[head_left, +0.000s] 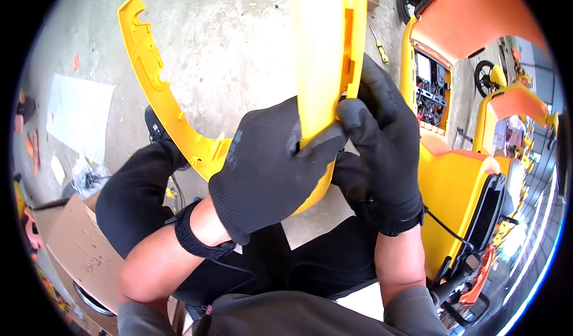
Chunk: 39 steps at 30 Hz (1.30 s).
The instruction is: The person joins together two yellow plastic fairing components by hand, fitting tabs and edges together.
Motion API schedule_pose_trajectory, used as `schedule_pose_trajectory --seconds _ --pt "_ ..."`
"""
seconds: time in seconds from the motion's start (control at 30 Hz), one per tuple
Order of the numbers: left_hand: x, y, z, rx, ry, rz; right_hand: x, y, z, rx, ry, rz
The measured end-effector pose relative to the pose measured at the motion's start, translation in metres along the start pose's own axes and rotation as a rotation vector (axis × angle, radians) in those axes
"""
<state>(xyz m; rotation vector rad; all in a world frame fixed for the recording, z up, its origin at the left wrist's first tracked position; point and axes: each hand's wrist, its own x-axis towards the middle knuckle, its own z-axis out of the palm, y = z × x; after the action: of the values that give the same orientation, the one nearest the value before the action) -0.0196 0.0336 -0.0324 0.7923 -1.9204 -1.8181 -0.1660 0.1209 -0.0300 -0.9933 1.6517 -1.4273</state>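
A curved yellow plastic body panel [322, 43] is raised in front of me above my lap. Its thin left arm, with ribs and clips on the inner side, bends away to the upper left. My left hand [271, 160], in a black glove, is wrapped round the panel near its lower bend. At the panel's right edge my right hand [385, 145], also gloved in black, grips with thumb and fingers beside a slotted rim. The two hands nearly touch. Part of the panel behind my fingers is hidden.
A yellow-handled screwdriver [382, 51] lies on the concrete floor. To the right stands a yellow vehicle with its orange seat [477, 17] and an open bay of wiring [431, 91]. A cardboard box [80, 249] is at my left; a white sheet [80, 115] lies farther off.
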Motion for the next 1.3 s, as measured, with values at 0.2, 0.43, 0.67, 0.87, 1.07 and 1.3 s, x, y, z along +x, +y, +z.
schedule_pose_trajectory --seconds 0.2,0.43,0.67,0.87,1.07,1.3 --pt "-0.003 0.003 -0.017 -0.038 -0.157 -0.042 -0.009 0.014 0.002 -0.321 0.061 -0.273" --pt "-0.008 0.033 -0.039 -0.134 -0.153 -0.245 -0.036 0.002 0.009 -0.379 0.021 -0.321" --pt "-0.018 0.016 -0.05 -0.161 -0.163 -0.172 -0.039 0.008 0.038 -0.379 0.115 -0.294" --pt "-0.015 0.019 -0.056 -0.233 -0.256 -0.222 -0.037 0.009 0.037 -0.357 0.124 -0.287" --pt "-0.021 0.024 -0.046 -0.289 -0.196 -0.166 -0.037 0.007 0.031 -0.235 0.083 -0.25" --pt "-0.018 0.018 -0.043 -0.253 -0.206 -0.175 -0.032 0.012 0.024 -0.083 0.093 -0.275"
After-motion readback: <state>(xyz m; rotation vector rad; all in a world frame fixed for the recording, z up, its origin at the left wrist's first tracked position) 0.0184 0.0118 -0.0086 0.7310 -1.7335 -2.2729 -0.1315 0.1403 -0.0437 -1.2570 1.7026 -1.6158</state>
